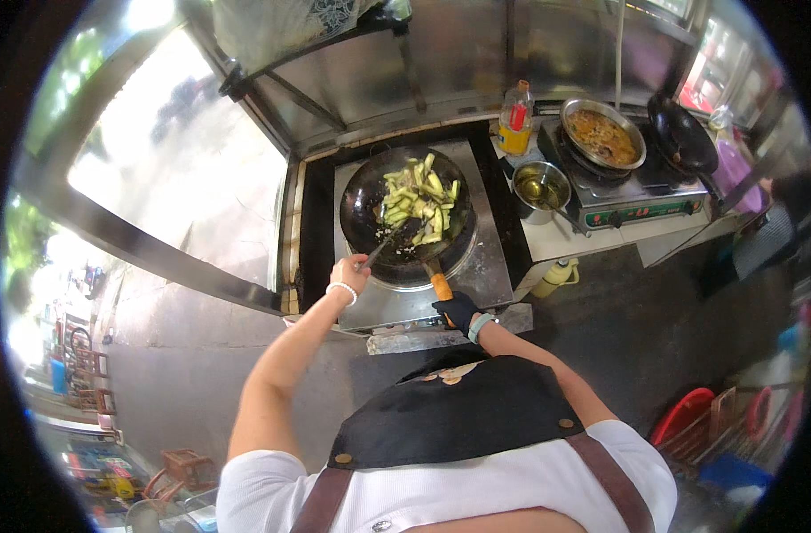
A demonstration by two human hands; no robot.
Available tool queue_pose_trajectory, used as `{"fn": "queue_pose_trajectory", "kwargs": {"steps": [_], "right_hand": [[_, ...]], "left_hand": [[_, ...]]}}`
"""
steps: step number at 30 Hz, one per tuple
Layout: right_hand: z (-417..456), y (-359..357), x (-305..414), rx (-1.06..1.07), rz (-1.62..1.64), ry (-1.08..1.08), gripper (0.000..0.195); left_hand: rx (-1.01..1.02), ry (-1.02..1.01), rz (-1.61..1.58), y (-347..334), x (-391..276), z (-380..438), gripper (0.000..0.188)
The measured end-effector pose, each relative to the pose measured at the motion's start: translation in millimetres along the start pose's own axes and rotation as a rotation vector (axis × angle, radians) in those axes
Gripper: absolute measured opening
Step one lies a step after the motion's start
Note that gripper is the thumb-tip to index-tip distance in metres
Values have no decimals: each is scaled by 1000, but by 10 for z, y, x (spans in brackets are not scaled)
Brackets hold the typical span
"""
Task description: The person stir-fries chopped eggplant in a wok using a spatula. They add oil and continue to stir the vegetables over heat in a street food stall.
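Observation:
A dark wok (355, 206) rests over the burner of a steel-topped stove (495, 260). Pale green vegetable strips (418, 190), perhaps eggplant, lie heaped in it, with small whitish bits near its front wall. My left hand (351, 274), bare with a beaded bracelet, grips the metal handle of a cooking utensil (382, 250). That utensil reaches into the wok, and its tip is hidden among the food. In a black glove, my right hand (457, 310) is closed around the wok's wooden handle (440, 285).
Right of the wok stand a steel pot of oil (542, 190) holding a ladle, and an oil bottle (516, 120). A gas stove (635, 206) carries a basin of reddish stew (604, 136) and a dark pan (681, 140). A yellowish jug (556, 278) sits below the counter.

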State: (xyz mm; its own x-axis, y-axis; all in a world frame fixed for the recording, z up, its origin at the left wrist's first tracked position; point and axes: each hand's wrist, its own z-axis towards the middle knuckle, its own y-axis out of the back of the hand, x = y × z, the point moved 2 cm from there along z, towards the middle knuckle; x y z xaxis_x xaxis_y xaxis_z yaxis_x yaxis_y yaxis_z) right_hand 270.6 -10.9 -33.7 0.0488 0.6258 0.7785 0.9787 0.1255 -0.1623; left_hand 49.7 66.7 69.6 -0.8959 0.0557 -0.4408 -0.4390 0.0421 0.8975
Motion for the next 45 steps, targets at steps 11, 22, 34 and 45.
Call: {"fn": "queue_pose_trajectory", "kwargs": {"steps": [11, 22, 34, 45], "right_hand": [[52, -7, -48, 10, 120, -2, 14], [209, 66, -186, 59, 54, -14, 21], [248, 64, -226, 69, -11, 24, 19], [165, 81, -114, -1, -25, 78, 16]], "left_hand": [[559, 849, -2255, -855, 170, -1330, 26], [122, 178, 185, 161, 15, -250, 31], [506, 1, 784, 661, -307, 328, 19], [540, -102, 690, 165, -290, 344, 23]]}}
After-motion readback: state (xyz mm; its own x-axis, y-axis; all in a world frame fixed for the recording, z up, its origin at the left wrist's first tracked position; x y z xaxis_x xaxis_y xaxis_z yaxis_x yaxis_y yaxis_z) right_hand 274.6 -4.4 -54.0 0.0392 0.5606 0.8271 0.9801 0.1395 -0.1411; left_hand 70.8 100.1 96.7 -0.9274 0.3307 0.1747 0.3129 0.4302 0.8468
